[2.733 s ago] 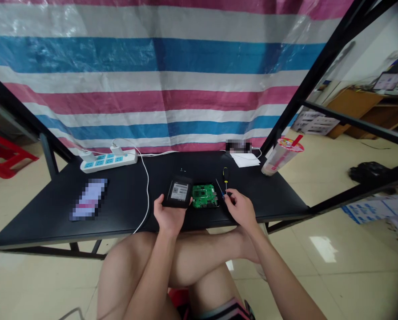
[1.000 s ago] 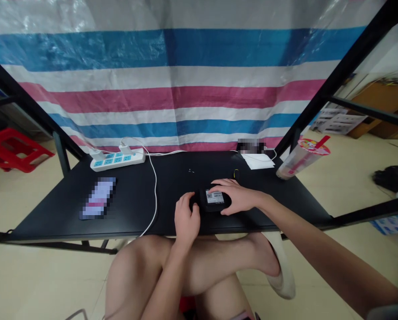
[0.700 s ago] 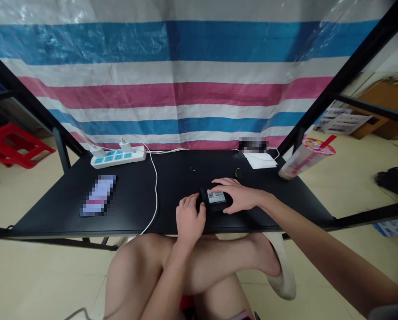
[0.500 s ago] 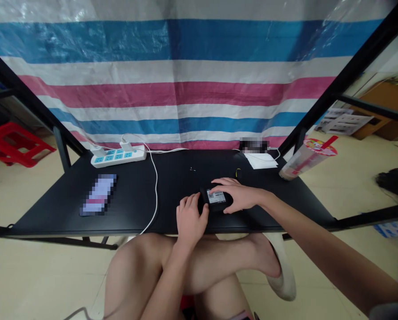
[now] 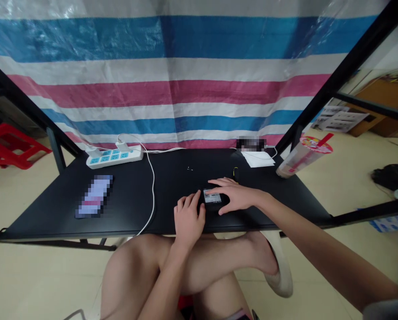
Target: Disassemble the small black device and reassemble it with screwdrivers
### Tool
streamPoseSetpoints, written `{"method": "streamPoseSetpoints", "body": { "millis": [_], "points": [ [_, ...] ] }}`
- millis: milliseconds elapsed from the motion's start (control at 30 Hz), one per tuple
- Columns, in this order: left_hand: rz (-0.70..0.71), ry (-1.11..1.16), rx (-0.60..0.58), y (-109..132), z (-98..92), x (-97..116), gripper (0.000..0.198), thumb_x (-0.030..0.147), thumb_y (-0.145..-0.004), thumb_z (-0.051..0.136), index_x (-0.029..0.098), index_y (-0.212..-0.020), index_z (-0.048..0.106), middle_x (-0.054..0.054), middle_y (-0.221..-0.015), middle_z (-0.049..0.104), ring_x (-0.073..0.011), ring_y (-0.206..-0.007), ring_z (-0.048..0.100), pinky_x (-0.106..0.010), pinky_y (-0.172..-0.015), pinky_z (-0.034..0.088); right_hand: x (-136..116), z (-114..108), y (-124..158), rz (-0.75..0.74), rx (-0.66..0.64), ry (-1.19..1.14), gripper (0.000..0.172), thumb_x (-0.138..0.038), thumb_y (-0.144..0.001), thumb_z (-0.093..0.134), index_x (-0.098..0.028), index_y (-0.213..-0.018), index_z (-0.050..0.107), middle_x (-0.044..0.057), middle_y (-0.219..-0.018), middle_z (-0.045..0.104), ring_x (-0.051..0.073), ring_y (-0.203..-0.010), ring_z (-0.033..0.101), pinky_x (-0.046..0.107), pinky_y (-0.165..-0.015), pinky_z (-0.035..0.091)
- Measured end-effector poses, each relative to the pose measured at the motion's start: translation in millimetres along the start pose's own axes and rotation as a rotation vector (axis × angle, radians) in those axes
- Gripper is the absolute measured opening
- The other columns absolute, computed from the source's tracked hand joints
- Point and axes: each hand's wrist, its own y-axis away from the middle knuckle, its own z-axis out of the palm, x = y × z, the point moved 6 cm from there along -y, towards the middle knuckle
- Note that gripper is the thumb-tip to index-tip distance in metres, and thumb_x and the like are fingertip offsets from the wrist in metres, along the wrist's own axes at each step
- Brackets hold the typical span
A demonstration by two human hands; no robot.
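A flat black case (image 5: 212, 206) with a white printed label (image 5: 212, 197) lies on the smooth black desk (image 5: 175, 180), right of middle, nearer the front edge. The bare right hand (image 5: 239, 196) spans it widely, grip uncertain; the left hand (image 5: 188, 221), thumb and fingers parted, is at its left side. It seems closed; tiny pale pieces (image 5: 190, 168) toward the back edge look not yet fitted.

A black tabletop (image 5: 128, 204) is carrying everything. From its middle, a white power strip (image 5: 110, 160) is lying towards ten o'clock and a phone (image 5: 94, 195), its screen blurred, at nine. A white cable (image 5: 153, 182) is curving from eleven to seven. Small pale bits (image 5: 188, 168) are lying towards one, white paper (image 5: 259, 160) and a black-and-yellow handle (image 5: 235, 173) towards two. At three, a labelled black case (image 5: 213, 197) is sitting near, a lidded cup (image 5: 302, 156) farther out.
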Motion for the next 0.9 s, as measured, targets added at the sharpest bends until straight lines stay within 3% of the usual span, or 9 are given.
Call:
{"method": "streamPoseSetpoints", "body": {
  "millis": [133, 433, 633, 900],
  "points": [
    [0.010, -0.019, 0.000, -0.6, -0.8, 1.8, 0.043, 0.039, -0.106, 0.054, 0.027, -0.146, 0.066, -0.011, -0.143, 0.068, -0.0370, -0.130, 0.054, -0.052, -0.099, 0.046, -2.0, 0.7, 0.8, -0.001, 0.000, 0.021, 0.086, -0.065, -0.078, 0.084, -0.047, -0.156, 0.051, 0.002, -0.179, 0.025, 0.044, -0.165, 0.020, 0.069, -0.133, 0.009],
    [0.030, -0.033, 0.003, -0.8, 1.5, 2.7, 0.047, 0.045, -0.105, 0.057, 0.026, -0.147, 0.064, -0.014, -0.140, 0.068, -0.0360, -0.130, 0.056, -0.050, -0.098, 0.046, -8.9, 1.3, 4.6, 0.024, 0.014, 0.051, 0.088, -0.067, -0.080, 0.081, -0.045, -0.158, 0.049, 0.004, -0.179, 0.026, 0.043, -0.165, 0.020, 0.066, -0.135, 0.009],
    [0.039, -0.034, 0.032, 0.7, 2.6, 5.1, 0.046, 0.043, -0.107, 0.051, 0.025, -0.148, 0.063, -0.014, -0.140, 0.069, -0.0362, -0.130, 0.057, -0.051, -0.100, 0.045, -13.8, -0.6, 4.3, -0.008, 0.059, -0.019, 0.084, -0.052, -0.078, 0.086, -0.040, -0.155, 0.056, 0.006, -0.174, 0.032, 0.040, -0.161, 0.030, 0.058, -0.130, 0.033],
    [0.069, -0.104, 0.042, 3.9, 7.5, 3.4, 0.048, 0.043, -0.109, 0.047, 0.023, -0.151, 0.060, -0.016, -0.142, 0.068, -0.0356, -0.130, 0.056, -0.052, -0.099, 0.045, -14.1, 0.0, 4.5, -0.009, 0.087, 0.018, 0.082, -0.054, -0.077, 0.086, -0.039, -0.152, 0.059, 0.007, -0.171, 0.037, 0.039, -0.157, 0.035, 0.057, -0.126, 0.038]
  ]
}}
